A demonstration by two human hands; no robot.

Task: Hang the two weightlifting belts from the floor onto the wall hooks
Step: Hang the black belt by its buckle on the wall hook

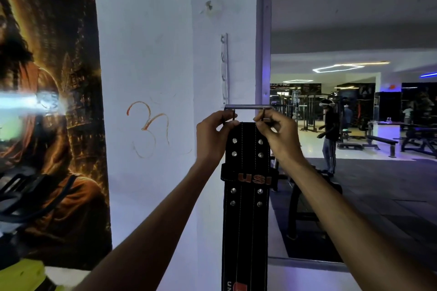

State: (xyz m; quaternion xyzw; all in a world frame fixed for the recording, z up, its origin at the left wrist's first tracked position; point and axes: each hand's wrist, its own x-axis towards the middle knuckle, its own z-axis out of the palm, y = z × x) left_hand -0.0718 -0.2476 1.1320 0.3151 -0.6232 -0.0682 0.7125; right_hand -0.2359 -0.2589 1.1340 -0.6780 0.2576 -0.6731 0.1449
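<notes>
A black weightlifting belt (247, 196) with silver rivets and red lettering hangs straight down in front of a white pillar. Its metal buckle bar (247, 107) is at the top, level with the lowest hook of a white hook strip (224, 71) fixed vertically on the pillar. My left hand (211, 133) pinches the belt's top left corner and buckle prong. My right hand (276, 134) pinches the top right corner and the other prong. Whether the buckle rests on a hook is hidden. A second belt is not in view.
A large poster (47, 101) covers the wall on the left. A big framed mirror (354, 101) on the right reflects the gym, benches and a person. Dark equipment (21, 196) stands at the lower left.
</notes>
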